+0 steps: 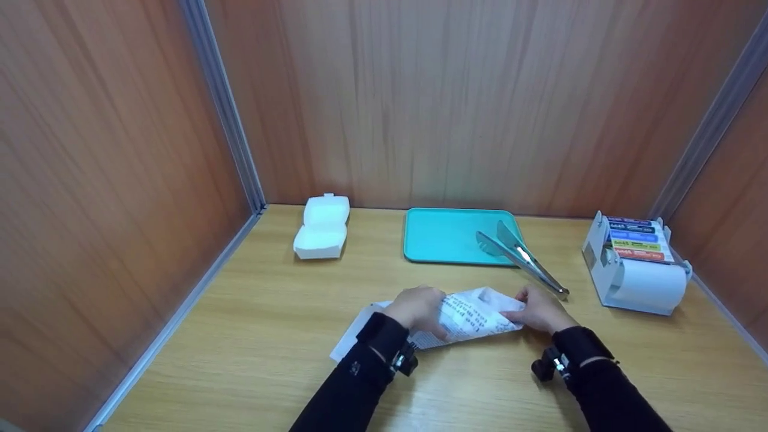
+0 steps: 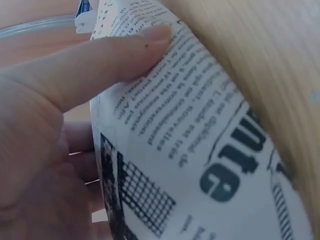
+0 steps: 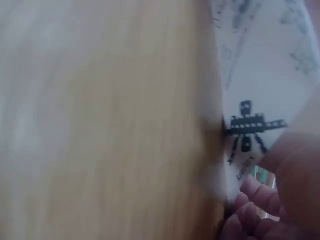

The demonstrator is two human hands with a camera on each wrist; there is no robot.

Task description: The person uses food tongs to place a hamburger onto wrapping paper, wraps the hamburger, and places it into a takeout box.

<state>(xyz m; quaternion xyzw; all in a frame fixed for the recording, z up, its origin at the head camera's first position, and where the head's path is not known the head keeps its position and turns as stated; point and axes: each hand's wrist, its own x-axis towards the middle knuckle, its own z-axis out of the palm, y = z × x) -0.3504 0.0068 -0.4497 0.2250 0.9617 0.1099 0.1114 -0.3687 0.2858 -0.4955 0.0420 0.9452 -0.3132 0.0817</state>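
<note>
A white paper with newspaper-like print (image 1: 474,312) is folded into a long bundle near the middle of the table. My left hand (image 1: 418,309) grips its left part; in the left wrist view the thumb of the left hand (image 2: 60,100) lies over the printed paper (image 2: 165,120) and the other fingers are behind it. My right hand (image 1: 543,309) pinches the bundle's right end. The right wrist view has the right hand (image 3: 280,200) at the narrow end of the paper (image 3: 265,85), fingers curled beside it. What the paper may hold inside is hidden.
An open white clamshell box (image 1: 322,231) stands at the back left. Metal tongs (image 1: 528,261) lie partly on a turquoise tray (image 1: 444,237) at the back. To the right is a white dispenser (image 1: 648,282) with a roll and coloured labels. Wooden panels (image 1: 444,108) surround the table.
</note>
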